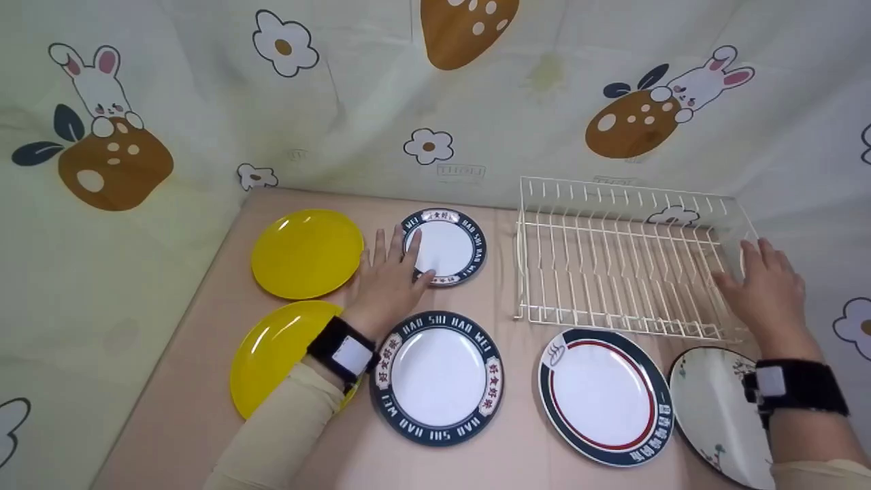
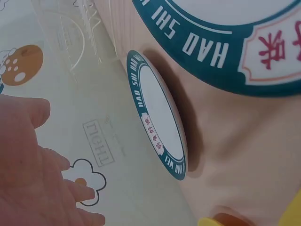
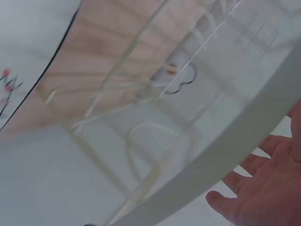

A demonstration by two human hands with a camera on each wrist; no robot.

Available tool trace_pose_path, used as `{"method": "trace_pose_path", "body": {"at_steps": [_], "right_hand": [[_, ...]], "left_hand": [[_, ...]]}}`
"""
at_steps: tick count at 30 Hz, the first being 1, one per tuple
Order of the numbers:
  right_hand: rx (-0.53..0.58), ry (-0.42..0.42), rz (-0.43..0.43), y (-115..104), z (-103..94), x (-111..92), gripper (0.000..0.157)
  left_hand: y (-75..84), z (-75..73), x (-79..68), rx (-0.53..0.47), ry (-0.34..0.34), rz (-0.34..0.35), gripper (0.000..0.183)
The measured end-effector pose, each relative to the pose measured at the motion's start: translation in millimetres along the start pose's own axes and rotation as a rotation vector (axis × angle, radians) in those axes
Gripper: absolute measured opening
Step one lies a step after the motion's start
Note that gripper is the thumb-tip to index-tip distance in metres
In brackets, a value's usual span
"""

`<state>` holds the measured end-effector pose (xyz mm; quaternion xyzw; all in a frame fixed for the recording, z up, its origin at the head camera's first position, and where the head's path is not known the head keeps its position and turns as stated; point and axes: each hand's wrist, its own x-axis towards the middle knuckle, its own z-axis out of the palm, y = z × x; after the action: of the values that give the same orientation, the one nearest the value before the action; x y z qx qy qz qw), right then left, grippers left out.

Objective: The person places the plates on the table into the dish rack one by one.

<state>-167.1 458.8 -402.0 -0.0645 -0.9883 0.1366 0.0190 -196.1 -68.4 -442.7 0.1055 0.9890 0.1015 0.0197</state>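
My left hand (image 1: 386,286) hovers with spread fingers between a yellow plate (image 1: 307,254) and a small white plate with a dark patterned rim (image 1: 446,248). Nothing is in its grasp. In the left wrist view the hand (image 2: 35,165) is apart from the small plate (image 2: 162,115). At the right end of a cream wire dish rack (image 1: 619,272), my right hand (image 1: 765,292) has its fingers extended. The right wrist view has that hand (image 3: 268,183) beside the rack wires (image 3: 94,155), gripping nothing; whether it touches the rack is unclear.
In front lie a second yellow plate (image 1: 272,354), partly under the left forearm, a larger dark-rimmed plate (image 1: 439,378), a plate with a red ring (image 1: 602,398) and a floral plate (image 1: 714,408). A printed curtain (image 1: 367,102) hangs behind the pink table (image 1: 184,381).
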Motion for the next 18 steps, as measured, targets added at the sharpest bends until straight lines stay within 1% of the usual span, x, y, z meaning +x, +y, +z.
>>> {"method": "trace_pose_path", "body": {"at_steps": [4,6,8,13,16,18], "right_hand": [[-0.008,0.010,0.098,23,-3.7,0,0.071],[0.009,0.010,0.148,31,-3.3,-1,0.065],[0.032,0.015,0.177,38,-2.3,-3,0.058],[0.100,0.041,0.230,46,0.6,-5,0.045],[0.147,0.086,0.316,46,3.8,-5,0.042],[0.158,0.128,0.369,46,6.1,-5,0.041]], "left_hand": [[-5.0,-2.6,-3.2,-0.047,-0.006,-0.018,0.074],[-8.1,-3.7,-4.5,-0.077,-0.005,-0.023,0.074],[-12.3,-4.1,-5.7,-0.104,-0.010,-0.029,0.075],[-24.0,-2.0,-7.2,-0.124,-0.010,-0.050,0.076],[-29.2,-0.6,-8.6,-0.124,-0.012,-0.063,0.076],[-31.1,-0.3,-9.2,-0.121,-0.015,-0.062,0.076]]}}
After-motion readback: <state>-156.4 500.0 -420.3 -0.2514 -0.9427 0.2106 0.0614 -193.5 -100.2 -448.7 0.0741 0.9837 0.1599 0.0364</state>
